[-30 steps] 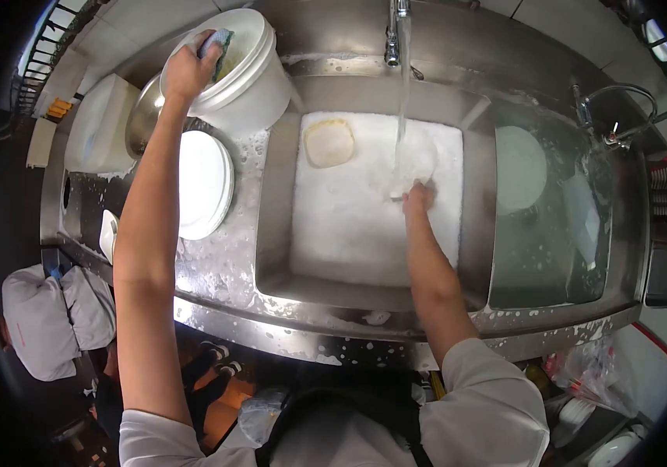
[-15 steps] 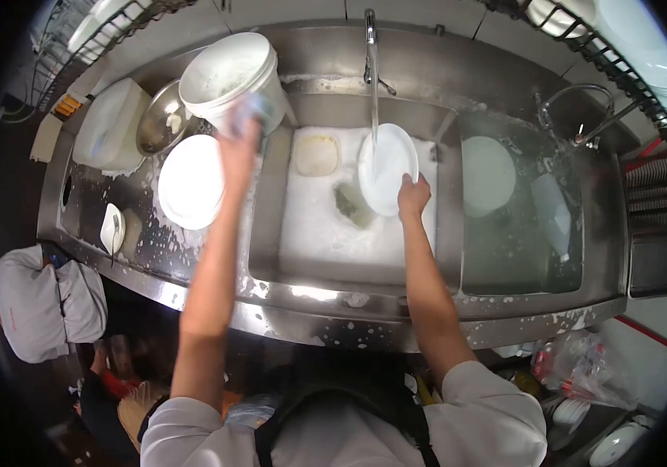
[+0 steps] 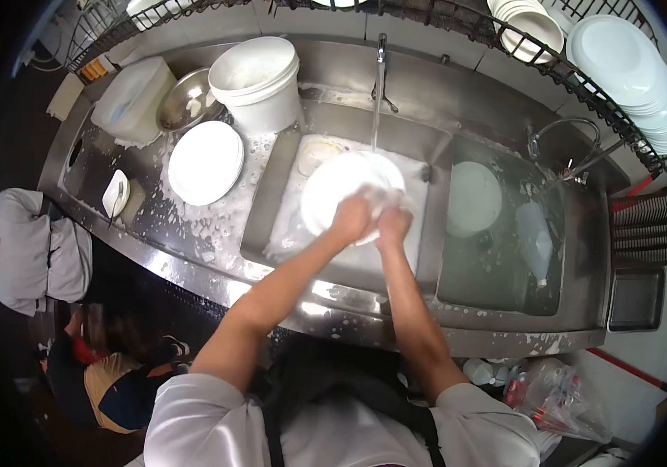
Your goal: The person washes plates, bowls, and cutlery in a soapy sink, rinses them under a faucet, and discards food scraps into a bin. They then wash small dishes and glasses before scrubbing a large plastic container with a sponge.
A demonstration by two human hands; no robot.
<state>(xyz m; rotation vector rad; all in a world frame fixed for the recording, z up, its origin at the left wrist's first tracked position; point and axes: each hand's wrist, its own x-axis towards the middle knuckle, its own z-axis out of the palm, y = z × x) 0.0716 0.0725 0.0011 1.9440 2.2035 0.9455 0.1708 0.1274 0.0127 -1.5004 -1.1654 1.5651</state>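
Note:
My right hand [image 3: 393,226] is closed on the near right edge of a round white plate [image 3: 332,187], held tilted over the foam-filled middle basin [image 3: 259,226]. My left hand [image 3: 351,219] presses against the plate's face beside it, fingers curled round a pale soapy wad [image 3: 381,201] that motion blurs; its kind cannot be made out. Water from the tap [image 3: 381,58] runs down at the plate's far side. Behind the plate, a small cream-coloured dish [image 3: 319,154] sits in the suds.
Left of the basin stand stacked white plates [image 3: 205,163], a white bucket [image 3: 255,86], a metal bowl [image 3: 182,105] and a small white dish [image 3: 115,194]. The right basin holds a submerged round plate [image 3: 473,199] and a bottle [image 3: 534,243]. A wire rack [image 3: 458,23] hangs overhead.
My left hand has moved right and down from beside the bucket onto the plate, bringing the pale wad. My right hand has drawn the plate slightly left and nearer. The head view has shifted.

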